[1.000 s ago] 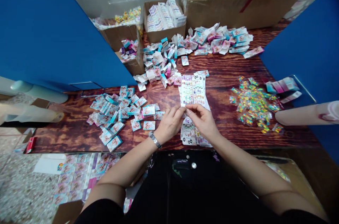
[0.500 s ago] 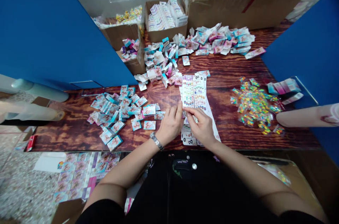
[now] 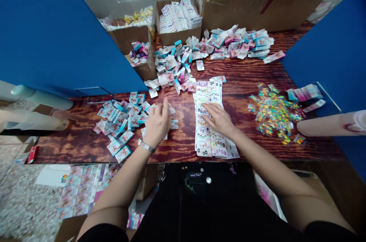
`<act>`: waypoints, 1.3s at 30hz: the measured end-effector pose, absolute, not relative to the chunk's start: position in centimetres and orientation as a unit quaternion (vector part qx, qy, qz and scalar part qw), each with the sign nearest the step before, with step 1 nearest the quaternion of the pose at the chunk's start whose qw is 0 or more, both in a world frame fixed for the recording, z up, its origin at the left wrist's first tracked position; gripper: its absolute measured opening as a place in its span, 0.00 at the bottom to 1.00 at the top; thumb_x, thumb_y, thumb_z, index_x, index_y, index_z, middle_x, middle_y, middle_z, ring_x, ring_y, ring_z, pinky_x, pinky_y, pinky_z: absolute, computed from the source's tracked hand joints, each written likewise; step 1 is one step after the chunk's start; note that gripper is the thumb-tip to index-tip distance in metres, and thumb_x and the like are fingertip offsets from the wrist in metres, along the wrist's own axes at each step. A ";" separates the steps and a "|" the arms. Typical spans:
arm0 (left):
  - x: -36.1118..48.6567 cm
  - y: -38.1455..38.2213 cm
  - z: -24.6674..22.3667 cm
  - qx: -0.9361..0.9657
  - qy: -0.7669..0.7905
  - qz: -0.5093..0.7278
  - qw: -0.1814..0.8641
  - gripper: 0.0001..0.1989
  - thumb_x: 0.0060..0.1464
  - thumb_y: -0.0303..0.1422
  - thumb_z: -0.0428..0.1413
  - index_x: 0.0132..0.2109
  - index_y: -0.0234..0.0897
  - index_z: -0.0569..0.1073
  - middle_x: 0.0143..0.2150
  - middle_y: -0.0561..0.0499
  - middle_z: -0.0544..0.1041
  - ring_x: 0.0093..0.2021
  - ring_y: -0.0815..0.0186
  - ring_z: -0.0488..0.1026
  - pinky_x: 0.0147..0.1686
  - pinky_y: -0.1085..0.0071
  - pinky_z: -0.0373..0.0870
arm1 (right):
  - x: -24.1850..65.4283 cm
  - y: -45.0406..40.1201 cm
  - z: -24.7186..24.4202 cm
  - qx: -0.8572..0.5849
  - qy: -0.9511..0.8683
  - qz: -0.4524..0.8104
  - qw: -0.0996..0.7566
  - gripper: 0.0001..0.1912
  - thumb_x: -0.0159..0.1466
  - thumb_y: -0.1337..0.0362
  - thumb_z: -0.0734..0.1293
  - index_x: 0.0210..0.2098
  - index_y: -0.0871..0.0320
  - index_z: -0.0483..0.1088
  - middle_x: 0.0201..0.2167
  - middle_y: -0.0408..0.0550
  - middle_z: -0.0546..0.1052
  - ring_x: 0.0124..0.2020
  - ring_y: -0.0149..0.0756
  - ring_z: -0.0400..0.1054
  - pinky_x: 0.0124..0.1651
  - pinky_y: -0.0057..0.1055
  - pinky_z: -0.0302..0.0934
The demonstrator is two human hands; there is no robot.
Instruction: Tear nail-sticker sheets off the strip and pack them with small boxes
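My left hand [image 3: 158, 121], with a metal watch at the wrist, is over the right edge of a heap of small closed boxes [image 3: 122, 120]. Its fingers are bent and pressed together, and whatever they hold, if anything, is hidden. My right hand [image 3: 219, 118] rests with spread fingers on the long printed sticker sheets [image 3: 203, 141], which lie in front of me in a loose stack. One small box [image 3: 220, 79] sticks out at the top end of the sheets.
Open small boxes [image 3: 234, 43] lie heaped along the back. Cartons [image 3: 268, 13] stand behind, one with more sheets [image 3: 174, 16]. Wrapped colourful pieces [image 3: 276, 114] are piled at right. Blue panels [image 3: 328, 51] flank the table.
My hands were together at the left edge of the sheets. My left hand has moved left to the closed boxes; my right hand has moved slightly up and opened out on the sheets.
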State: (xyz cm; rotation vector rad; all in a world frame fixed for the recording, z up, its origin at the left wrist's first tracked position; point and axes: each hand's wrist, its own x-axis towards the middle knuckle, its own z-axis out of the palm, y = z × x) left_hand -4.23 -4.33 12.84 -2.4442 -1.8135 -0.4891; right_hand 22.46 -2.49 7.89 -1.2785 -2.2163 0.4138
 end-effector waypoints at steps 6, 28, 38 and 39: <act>-4.8 -3.5 13.1 -0.789 -0.563 -0.246 0.004 0.31 0.57 0.38 0.55 0.65 0.33 0.60 0.66 0.33 0.58 0.66 0.41 0.51 0.62 0.41 0.53 | 23.5 -0.5 4.9 -0.489 -0.863 0.104 0.074 0.30 0.63 0.52 0.66 0.61 0.57 0.62 0.63 0.59 0.63 0.67 0.60 0.48 0.62 0.67 0.43; 4.0 -6.8 10.4 -0.262 -0.429 -0.391 -0.771 0.21 0.53 0.49 0.58 0.42 0.33 0.75 0.38 0.45 0.79 0.36 0.61 0.76 0.34 0.68 0.73 | 23.4 -6.0 15.0 -0.455 -0.751 0.340 0.336 0.10 0.66 0.58 0.64 0.44 0.52 0.74 0.39 0.43 0.80 0.38 0.36 0.75 0.41 0.30 0.68; 4.2 -7.4 10.6 -0.295 -0.426 -0.357 -0.778 0.15 0.50 0.37 0.60 0.44 0.35 0.72 0.39 0.47 0.77 0.36 0.62 0.75 0.41 0.62 0.71 | 22.2 -5.8 13.4 -0.429 -0.797 0.163 0.393 0.12 0.68 0.66 0.61 0.47 0.53 0.73 0.40 0.48 0.77 0.42 0.38 0.72 0.46 0.36 0.68; 4.2 -7.3 10.7 -0.249 -0.411 -0.373 -0.794 0.14 0.47 0.33 0.60 0.43 0.35 0.72 0.38 0.48 0.77 0.36 0.63 0.74 0.40 0.63 0.71 | 22.0 -6.3 13.3 -0.403 -0.822 0.144 0.375 0.13 0.67 0.67 0.61 0.49 0.53 0.73 0.40 0.49 0.77 0.42 0.38 0.72 0.46 0.36 0.68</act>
